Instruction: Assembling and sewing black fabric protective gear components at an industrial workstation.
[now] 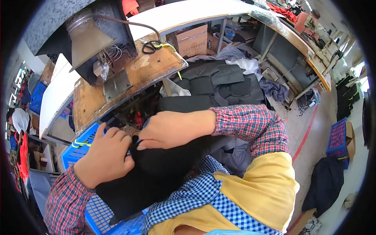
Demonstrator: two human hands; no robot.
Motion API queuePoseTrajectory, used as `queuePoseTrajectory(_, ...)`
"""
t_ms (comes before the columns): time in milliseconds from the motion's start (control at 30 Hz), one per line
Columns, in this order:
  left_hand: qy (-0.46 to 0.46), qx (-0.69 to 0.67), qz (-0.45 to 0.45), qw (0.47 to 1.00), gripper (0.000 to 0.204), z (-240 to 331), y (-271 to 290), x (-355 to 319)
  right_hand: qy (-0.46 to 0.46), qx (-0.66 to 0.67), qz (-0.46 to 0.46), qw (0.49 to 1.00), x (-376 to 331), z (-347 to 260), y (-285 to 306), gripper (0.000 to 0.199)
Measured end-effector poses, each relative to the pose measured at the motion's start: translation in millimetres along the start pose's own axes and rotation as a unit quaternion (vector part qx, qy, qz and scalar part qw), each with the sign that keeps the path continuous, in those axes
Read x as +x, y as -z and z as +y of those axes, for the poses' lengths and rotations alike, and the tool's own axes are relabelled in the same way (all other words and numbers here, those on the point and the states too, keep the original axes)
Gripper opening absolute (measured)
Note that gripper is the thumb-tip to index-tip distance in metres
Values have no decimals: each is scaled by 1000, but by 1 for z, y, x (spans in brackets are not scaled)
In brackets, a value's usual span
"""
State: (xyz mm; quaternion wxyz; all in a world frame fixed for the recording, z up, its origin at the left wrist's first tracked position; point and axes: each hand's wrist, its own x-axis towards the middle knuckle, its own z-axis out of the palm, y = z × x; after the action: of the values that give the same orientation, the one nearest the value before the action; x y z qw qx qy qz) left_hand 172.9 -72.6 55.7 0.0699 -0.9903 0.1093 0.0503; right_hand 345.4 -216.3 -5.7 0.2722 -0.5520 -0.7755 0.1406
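A piece of black cloth (pixel 156 168) lies across my lap and over a blue plastic basket (pixel 102 211). My left hand (pixel 107 154) is closed at the cloth's upper left edge, with thumb and fingers pinching it. Close beside it, my right hand (pixel 172 129) reaches across from the right, its fingers curled and the thumb pressed down at the same edge. Small blue bits show at the fingertips of both hands; I cannot make out what they are. The right fingers are mostly hidden behind the hand.
A worn wooden machine table (pixel 152 66) with a lamp-like metal hood (pixel 88 39) stands ahead on the left. Beyond my right forearm lies a pile of dark grey cut pieces (pixel 219 84). A long white-topped bench (pixel 188 17) curves behind. Blue crates (pixel 337 137) stand far right.
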Motion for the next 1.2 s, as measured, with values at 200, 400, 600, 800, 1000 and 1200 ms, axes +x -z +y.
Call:
queuePoseTrajectory(200,182,-395,-56,899,48,2,12,-38,105,-1,23,994,36,-9,12,45)
queuePoseTrajectory(400,189,-692,80,692,50,-18,3,-25,108,-130,52,984,44,-8,37,41)
queuePoseTrajectory(600,172,-610,-38,773,64,-33,-44,1,30,-189,28,981,23,26,51,43)
queuePoseTrajectory(800,88,-528,-61,842,36,-87,-53,3,41,-275,-20,960,29,65,43,55)
queuePoseTrajectory(1000,184,-387,-96,898,41,-151,-50,2,3,-297,-44,954,67,97,43,64)
queuePoseTrajectory(1200,212,-365,-131,897,42,-203,-66,20,-27,-283,-66,956,98,132,47,71)
